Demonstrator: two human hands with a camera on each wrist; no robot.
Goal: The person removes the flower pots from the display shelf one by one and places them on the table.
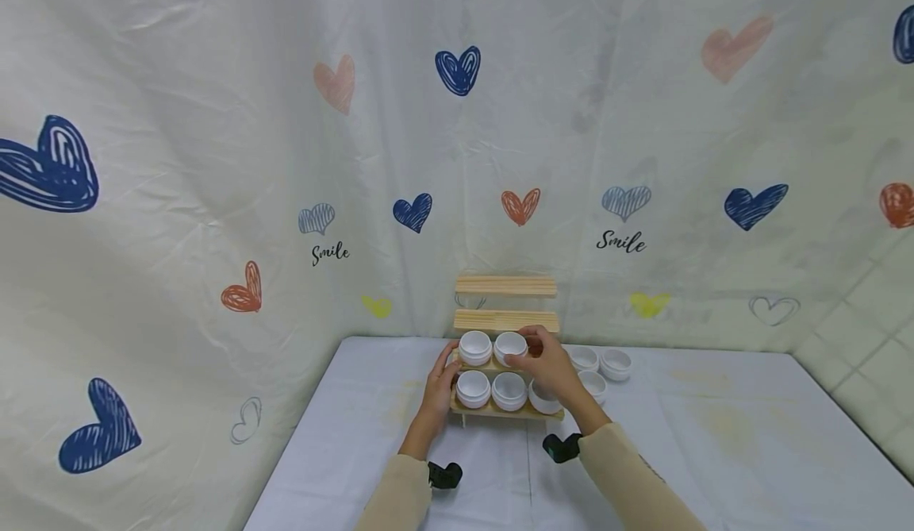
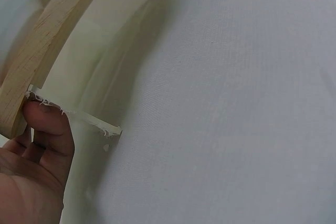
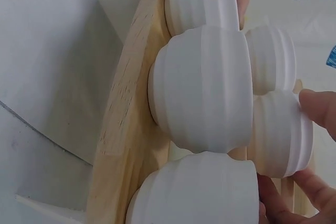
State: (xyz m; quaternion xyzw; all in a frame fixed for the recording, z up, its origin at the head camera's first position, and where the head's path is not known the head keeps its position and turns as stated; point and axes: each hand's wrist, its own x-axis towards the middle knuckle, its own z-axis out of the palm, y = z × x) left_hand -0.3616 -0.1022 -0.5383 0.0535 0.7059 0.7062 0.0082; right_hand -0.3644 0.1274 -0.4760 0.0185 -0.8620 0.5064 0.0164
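Observation:
A tiered wooden rack (image 1: 507,413) stands on the table with white cups on its two lower shelves. My left hand (image 1: 435,394) grips the rack's left end; in the left wrist view the thumb (image 2: 48,116) presses against the wooden bar (image 2: 55,32), beside a frayed white leg (image 2: 89,119). With my right hand (image 1: 555,368) I pinch the rim and base of a ribbed white cup (image 3: 281,135) on the second shelf. Left of it sits another cup (image 1: 474,348). Three cups line the lowest shelf, the middle one (image 1: 509,390) in front of the pinched cup.
Right of the rack, more white cups (image 1: 616,364) stand on the white-covered table (image 1: 685,459), partly behind my right hand. Two upper wooden shelves (image 1: 505,286) rise at the back without cups. A heart-printed curtain (image 1: 464,142) hangs close behind.

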